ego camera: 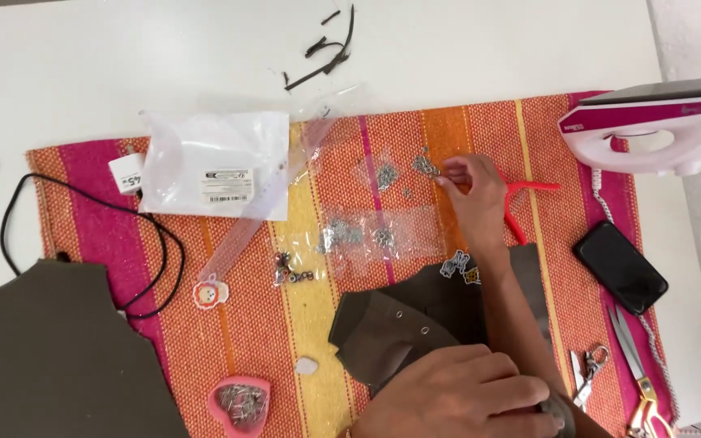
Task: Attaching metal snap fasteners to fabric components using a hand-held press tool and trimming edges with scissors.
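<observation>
i'm pinching my right hand point(474, 188) narrowly onto the small metal rings point(427, 166) at twelve o'clock, lifting only one, while my left hand point(456, 396) is pressing flat, steadying the brown leather piece point(399, 328).

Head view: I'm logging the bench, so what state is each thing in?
Right hand: pinching small metal rings.
Left hand: pressed flat on brown leather piece.
Clothes iron: lying flat, unheld.
Phone: screen dark.
Clear plastic bag: open, lying flat.
Scissors: closed.
Heart-shaped pink box: open, pins inside.
</observation>
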